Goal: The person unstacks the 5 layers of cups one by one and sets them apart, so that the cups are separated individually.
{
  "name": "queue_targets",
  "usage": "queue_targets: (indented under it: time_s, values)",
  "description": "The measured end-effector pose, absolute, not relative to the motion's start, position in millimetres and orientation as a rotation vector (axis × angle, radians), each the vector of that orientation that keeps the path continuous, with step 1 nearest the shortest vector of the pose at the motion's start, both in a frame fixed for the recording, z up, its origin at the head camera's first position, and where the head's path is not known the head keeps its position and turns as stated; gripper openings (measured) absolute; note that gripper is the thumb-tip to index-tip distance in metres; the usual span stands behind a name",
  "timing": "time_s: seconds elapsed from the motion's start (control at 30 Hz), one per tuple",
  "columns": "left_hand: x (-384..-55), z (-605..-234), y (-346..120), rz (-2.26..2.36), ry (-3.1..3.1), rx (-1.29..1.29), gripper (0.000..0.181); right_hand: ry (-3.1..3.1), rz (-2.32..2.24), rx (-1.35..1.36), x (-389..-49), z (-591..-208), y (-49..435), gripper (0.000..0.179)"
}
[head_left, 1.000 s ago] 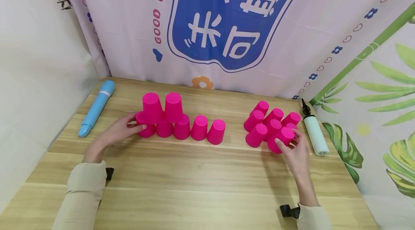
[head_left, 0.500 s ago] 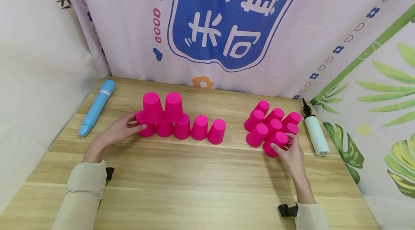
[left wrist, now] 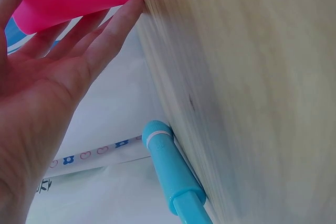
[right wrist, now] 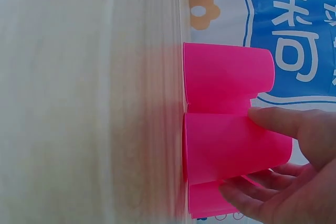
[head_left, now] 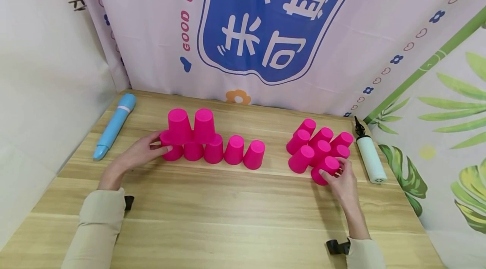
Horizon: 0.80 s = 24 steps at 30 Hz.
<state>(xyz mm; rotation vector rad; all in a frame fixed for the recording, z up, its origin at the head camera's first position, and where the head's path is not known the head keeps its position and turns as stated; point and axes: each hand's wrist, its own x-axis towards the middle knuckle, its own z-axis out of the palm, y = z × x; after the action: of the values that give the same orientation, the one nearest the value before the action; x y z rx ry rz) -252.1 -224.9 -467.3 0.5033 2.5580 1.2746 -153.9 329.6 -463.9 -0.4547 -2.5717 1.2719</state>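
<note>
Head view: fifteen pink cups are before me, all upside down, seven to the left and eight to the right. Of the seven, five bottom cups (head_left: pixel 213 151) stand in a row on the table (head_left: pixel 228 218), and two upper cups (head_left: pixel 204 125) rest above them, bridging the three leftmost. My left hand (head_left: pixel 142 149) is around the leftmost bottom cup (head_left: pixel 172 154), thumb on one side and fingers on the other. My right hand (head_left: pixel 344 180) grips one cup, the nearest cup (head_left: pixel 323 173) of the right-hand cluster, between thumb and fingers; from the right wrist its rim looks level with the tabletop. Seven other cups (head_left: pixel 319 152) stand close together just behind it, some partly hidden by those in front. I count one blue tube (head_left: pixel 115 127) lying at the table's left edge, beyond my left hand, and one pale green pump (head_left: pixel 371 159) with one black nozzle (head_left: pixel 358 127) lying right of the cluster.
</note>
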Motion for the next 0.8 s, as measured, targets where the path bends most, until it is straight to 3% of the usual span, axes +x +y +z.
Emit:
queue_targets:
  time_s: [0.4,0.8]
  values:
    - [-251.3,-465.0,-224.9,1.268,2.569,0.505,0.068,-2.546,1.249,-0.444,-151.6,-460.0,330.3,0.069]
    - [-250.6,-465.8,-224.6,1.260,2.584,0.496,0.068,-2.383,0.770,-0.114,-136.0,-425.3,293.4,0.058]
